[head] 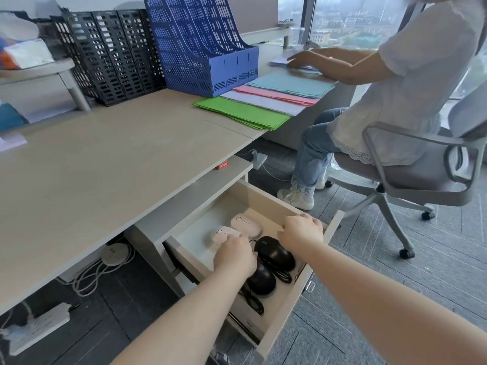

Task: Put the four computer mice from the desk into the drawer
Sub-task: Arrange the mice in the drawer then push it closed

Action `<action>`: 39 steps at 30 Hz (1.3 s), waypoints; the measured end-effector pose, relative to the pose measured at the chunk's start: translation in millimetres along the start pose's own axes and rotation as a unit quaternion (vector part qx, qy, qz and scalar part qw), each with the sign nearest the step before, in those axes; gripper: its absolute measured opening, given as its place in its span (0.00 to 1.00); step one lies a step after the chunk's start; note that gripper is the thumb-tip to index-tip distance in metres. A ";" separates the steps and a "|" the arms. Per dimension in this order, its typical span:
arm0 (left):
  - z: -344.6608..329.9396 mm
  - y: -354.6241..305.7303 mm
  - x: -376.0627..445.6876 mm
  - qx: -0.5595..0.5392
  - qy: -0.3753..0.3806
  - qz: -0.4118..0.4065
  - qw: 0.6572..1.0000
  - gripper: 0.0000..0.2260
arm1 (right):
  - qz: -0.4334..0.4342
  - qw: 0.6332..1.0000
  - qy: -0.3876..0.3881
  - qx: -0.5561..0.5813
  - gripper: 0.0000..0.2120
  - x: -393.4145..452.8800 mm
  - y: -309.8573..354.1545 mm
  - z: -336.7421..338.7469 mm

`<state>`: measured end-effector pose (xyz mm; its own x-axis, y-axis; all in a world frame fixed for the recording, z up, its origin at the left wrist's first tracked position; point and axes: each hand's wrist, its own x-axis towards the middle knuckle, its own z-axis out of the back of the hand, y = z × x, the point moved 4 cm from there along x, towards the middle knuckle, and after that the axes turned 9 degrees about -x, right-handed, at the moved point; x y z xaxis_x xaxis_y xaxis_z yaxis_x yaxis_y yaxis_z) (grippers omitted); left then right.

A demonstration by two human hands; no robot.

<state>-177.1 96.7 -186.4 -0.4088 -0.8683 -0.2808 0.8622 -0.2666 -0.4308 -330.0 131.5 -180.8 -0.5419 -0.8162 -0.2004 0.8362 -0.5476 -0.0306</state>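
Note:
The drawer [320, 255] under the desk [105, 164] stands pulled out. Inside it lie two pale pink mice, one [246, 225] further back and one [224, 234] nearer, plus two black corded mice, one [276, 252] to the right and one [262, 280] in front. My left hand [235, 258] reaches into the drawer and rests over the front black mouse and the near pink one; whether it grips either is hidden. My right hand [301, 230] is curled over the drawer's far front edge.
Black file racks [110, 54] and a blue rack [203, 46] stand at the desk's back. Coloured paper stacks [263, 101] lie to the right. A person sits on a wheeled chair [411, 164] close to the drawer. Cables and a power strip [39, 325] lie under the desk.

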 end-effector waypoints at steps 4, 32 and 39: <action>44.9 -14.9 -3.5 0.010 -0.078 -0.047 0.996 0.13 | -0.171 0.976 -0.073 0.116 0.25 -17.0 -29.6 9.3; 183.4 75.3 87.5 0.068 -0.088 -0.082 0.990 0.28 | -0.179 0.842 0.003 0.510 0.15 35.3 91.0 2.3; 184.7 76.6 96.5 0.064 -0.093 -0.094 0.989 0.29 | -0.108 0.841 0.022 0.530 0.12 36.2 137.9 -5.1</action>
<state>-95.2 -84.7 -88.1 -0.5128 -0.8577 -0.0379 0.8122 -0.4704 -0.3450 -233.9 27.4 -197.2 -0.6485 -0.6811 -0.3399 0.1604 -0.5587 0.8137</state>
